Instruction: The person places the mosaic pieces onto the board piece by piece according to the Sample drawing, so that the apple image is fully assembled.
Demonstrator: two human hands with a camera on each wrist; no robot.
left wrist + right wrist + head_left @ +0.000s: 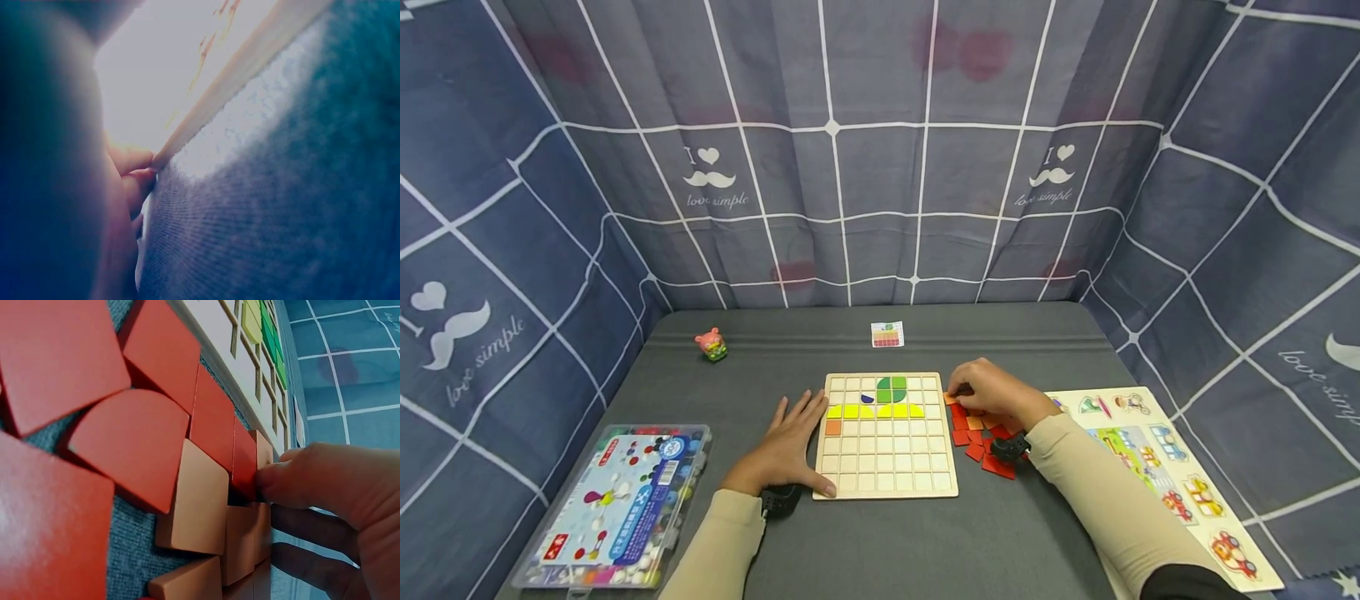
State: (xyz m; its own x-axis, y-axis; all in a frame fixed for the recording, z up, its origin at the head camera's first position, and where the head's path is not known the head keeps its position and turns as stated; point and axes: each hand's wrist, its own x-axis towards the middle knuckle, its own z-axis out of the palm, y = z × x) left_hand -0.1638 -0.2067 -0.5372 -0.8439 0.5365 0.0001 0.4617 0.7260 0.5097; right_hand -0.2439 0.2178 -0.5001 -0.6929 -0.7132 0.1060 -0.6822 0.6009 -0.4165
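Two hands (790, 446) (992, 392), one grid board (886, 487), six yellow tiles (876, 411), one orange tile (833, 427)

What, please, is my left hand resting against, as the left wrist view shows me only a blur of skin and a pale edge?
Observer: Your left hand lies flat with its fingers straight against the left edge of the square wooden grid board.
Operator: Thank you; is anything on the board?
Observer: Yes, a row of yellow tiles under green ones.
Operator: And my right hand?
Observer: The right hand pinches a red tile in the pile of red and orange wooden tiles.
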